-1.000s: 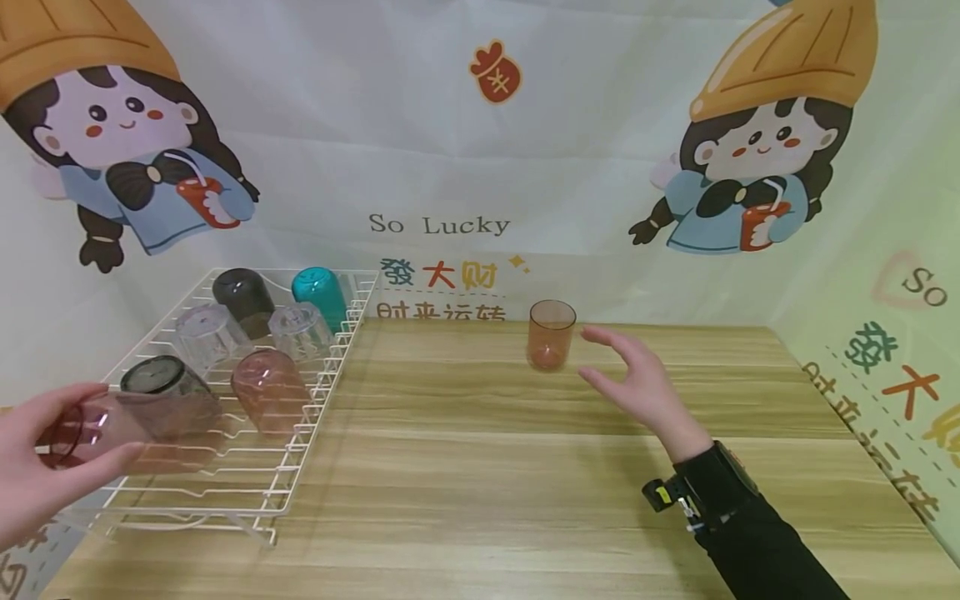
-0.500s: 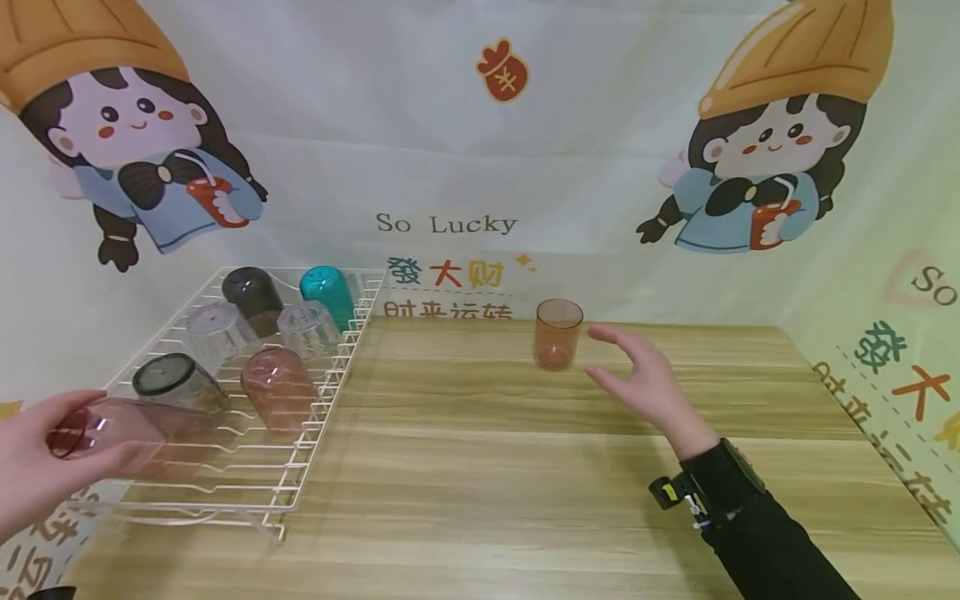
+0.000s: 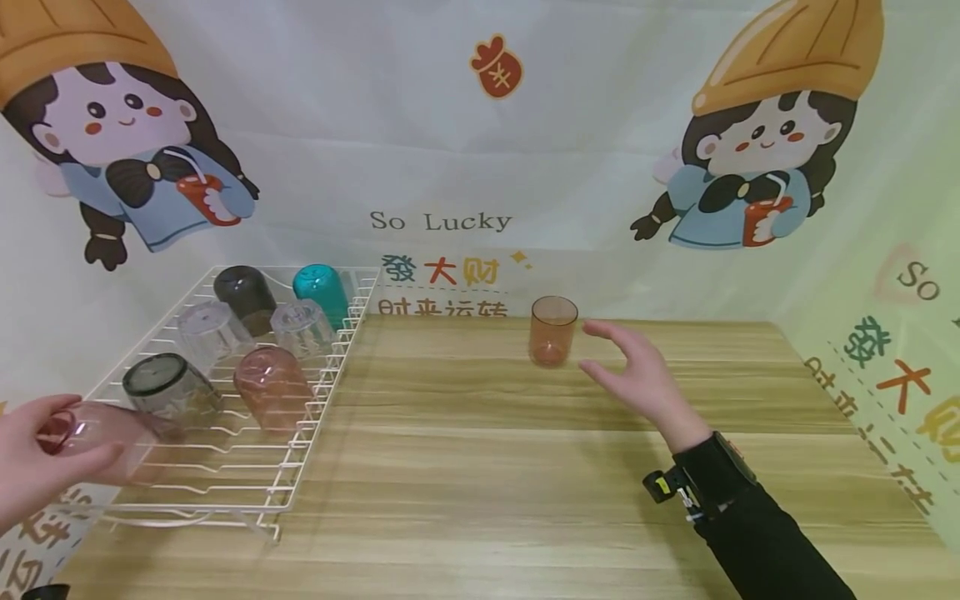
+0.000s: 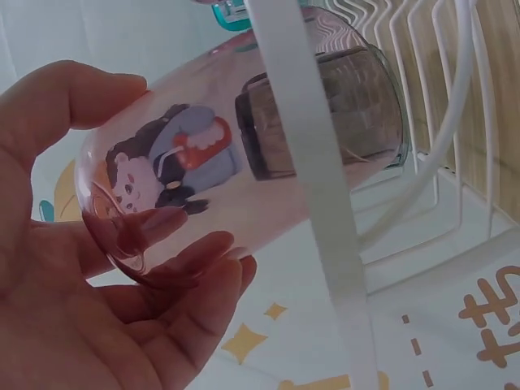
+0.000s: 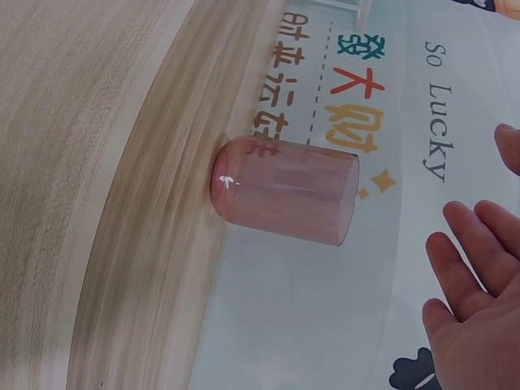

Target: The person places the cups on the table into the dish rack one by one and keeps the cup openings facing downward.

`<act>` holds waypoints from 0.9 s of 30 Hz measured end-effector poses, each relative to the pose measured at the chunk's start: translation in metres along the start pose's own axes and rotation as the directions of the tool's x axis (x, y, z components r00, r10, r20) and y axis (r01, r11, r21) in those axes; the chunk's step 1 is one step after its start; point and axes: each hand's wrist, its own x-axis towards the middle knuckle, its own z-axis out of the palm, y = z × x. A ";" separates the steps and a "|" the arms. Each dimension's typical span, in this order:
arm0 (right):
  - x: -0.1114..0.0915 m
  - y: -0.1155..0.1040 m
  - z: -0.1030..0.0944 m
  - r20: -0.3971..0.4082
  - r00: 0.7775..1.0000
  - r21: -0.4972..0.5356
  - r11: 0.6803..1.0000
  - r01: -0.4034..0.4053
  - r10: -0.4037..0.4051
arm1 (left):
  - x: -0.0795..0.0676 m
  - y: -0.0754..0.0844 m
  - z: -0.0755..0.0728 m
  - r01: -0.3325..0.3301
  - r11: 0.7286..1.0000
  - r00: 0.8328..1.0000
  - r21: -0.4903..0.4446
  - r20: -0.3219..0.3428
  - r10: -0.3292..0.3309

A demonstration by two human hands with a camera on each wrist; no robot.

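At the near left of the white wire rack (image 3: 281,500), my left hand (image 3: 26,462) grips a clear pink glass (image 3: 112,429) around its base. The glass is tilted, base towards the palm and mouth towards the rack. In the left wrist view, the thumb lies on one side of the pink glass (image 4: 219,203) and the fingers curl round the other; a white rack bar crosses in front. My right hand (image 3: 641,379) hovers with spread, relaxed fingers beside an upright orange-pink glass (image 3: 552,333) on the table, apart from it.
Upside down on the rack stand a smoky grey glass (image 3: 172,387), a pink glass (image 3: 272,387), two clear glasses, a dark glass (image 3: 246,298) and a teal glass (image 3: 322,292). A wooden table (image 3: 480,500) meets a printed cloth backdrop (image 3: 442,150).
My left hand has drawn the pink glass slightly left and down, away from the smoky grey glass, and its mouth has tipped lower. My right hand holds its place beside the upright glass.
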 end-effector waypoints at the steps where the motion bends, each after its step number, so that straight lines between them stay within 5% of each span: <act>1: 0.000 0.000 0.000 0.001 1.000 0.000 1.000 -0.001 0.001 | 0.001 -0.003 0.001 0.004 1.000 1.000 0.015 0.003 -0.004; 15: 0.006 0.000 0.001 0.002 1.000 -0.025 1.000 0.001 -0.001 | 0.009 -0.031 0.013 0.090 0.989 0.995 0.115 0.039 -0.095; 27: 0.027 -0.001 0.003 0.016 1.000 -0.093 0.996 0.012 -0.010 | 0.008 -0.030 0.015 0.099 0.984 0.993 0.146 0.047 -0.107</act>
